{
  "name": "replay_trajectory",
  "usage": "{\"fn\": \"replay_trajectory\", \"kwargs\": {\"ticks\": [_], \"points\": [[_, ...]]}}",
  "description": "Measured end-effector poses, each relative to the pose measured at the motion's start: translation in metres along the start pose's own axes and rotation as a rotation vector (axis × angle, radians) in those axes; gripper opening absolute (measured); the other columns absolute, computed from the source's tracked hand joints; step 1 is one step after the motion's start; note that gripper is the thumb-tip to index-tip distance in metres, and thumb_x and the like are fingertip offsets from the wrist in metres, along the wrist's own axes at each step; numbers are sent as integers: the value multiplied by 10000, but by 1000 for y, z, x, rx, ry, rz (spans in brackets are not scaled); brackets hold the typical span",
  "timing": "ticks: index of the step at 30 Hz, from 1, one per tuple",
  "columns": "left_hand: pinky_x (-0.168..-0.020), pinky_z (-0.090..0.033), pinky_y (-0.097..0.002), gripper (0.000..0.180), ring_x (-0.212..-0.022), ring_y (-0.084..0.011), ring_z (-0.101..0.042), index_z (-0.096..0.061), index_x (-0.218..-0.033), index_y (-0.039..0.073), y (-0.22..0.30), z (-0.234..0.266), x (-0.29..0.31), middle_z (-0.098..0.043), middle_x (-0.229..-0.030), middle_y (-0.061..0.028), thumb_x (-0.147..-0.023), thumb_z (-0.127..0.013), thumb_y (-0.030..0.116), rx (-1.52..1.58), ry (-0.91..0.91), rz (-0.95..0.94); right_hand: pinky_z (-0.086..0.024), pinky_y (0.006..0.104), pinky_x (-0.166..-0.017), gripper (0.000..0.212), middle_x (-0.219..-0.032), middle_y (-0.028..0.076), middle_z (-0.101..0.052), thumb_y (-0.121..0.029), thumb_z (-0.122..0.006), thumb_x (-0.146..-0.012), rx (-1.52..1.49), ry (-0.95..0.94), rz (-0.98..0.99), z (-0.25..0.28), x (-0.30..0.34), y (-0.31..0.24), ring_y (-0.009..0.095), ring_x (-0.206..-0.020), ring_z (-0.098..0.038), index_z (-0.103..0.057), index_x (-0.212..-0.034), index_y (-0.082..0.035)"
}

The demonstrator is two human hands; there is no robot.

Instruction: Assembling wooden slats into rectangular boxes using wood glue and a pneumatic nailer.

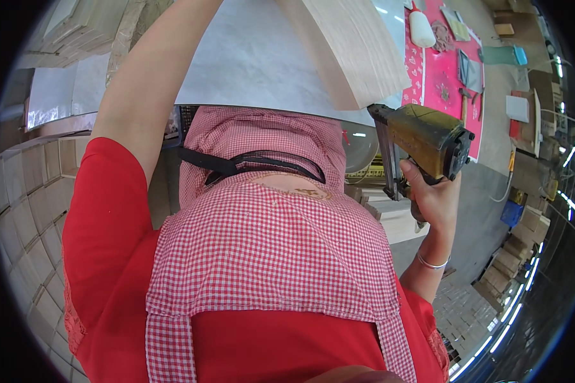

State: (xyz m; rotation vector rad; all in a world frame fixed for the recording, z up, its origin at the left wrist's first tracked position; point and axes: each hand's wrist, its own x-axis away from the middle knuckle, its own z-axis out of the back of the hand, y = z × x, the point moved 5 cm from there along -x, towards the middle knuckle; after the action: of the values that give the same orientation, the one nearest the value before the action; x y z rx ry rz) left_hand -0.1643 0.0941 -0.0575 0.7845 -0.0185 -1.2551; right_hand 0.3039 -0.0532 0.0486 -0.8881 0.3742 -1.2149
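Observation:
My right hand [437, 196] is wrapped round the handle of a pneumatic nail gun [421, 135] with a worn yellow-brown body and a dark magazine. The gun's nose meets, or comes very close to, the near right corner of a pale wooden piece [354, 54]; contact is hard to make out. That piece looks like layered boards and lies across the grey-white worktop [249, 64], running past the upper edge. My left forearm [150, 76] stretches up over the worktop's left side. The left hand itself is beyond the picture's top edge.
On the right, a pink patterned mat [442, 73] bears a white squeeze bottle [421, 29] with a red tip, a crumpled rag [441, 36] and a hammer [464, 105]. A teal container [499, 55] stands beyond. Stacked wooden pieces [35, 217] fill the left.

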Motion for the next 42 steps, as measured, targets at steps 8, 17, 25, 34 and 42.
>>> {"fn": "replay_trajectory", "kwargs": {"ticks": [8, 17, 25, 34, 42], "points": [[-876, -523, -493, 331, -976, -440, -658, -726, -893, -38, 8, -2, 8, -681, -980, -300, -806, -631, 268, -73, 120, 11, -399, 232, -434, 265, -727, 9, -639, -104, -824, -831, -46, -7, 17, 2, -6, -3, 60, -494, -508, -666, -1010, 11], [-898, -514, -494, 352, -994, -441, -652, -695, -991, -44, 9, -5, 18, -679, -1006, -295, -852, -582, 259, 0, 90, 86, -383, 228, -431, 287, -722, -11, -630, -162, -825, -845, 113, -25, 38, 37, -20, -24, 50, -489, -496, -678, -1033, -1], [-908, -515, -487, 361, -1021, -434, -649, -697, -1001, -38, 13, -1, 19, -681, -1036, -285, -871, -574, 275, -7, 82, 105, -366, 228, -425, 281, -676, -26, -604, -223, -809, -869, 256, -49, 78, 38, -37, -30, 43, -470, -481, -687, -1002, -8], [-909, -514, -480, 376, -1035, -426, -649, -697, -1019, -32, 12, 1, 17, -682, -1064, -276, -867, -580, 292, -14, 64, 118, -365, 231, -419, 269, -677, -23, -604, -216, -808, -870, 239, -113, 76, 37, -45, -35, 45, -464, -478, -685, -988, -9], [-892, -519, -482, 370, -1013, -429, -657, -699, -999, -35, 10, 0, 19, -689, -1031, -279, -856, -588, 287, -1, 78, 106, -363, 233, -418, 242, -675, -24, -602, -192, -802, -872, 272, -96, -56, 38, -47, -38, 48, -462, -475, -686, -976, -6]]}}
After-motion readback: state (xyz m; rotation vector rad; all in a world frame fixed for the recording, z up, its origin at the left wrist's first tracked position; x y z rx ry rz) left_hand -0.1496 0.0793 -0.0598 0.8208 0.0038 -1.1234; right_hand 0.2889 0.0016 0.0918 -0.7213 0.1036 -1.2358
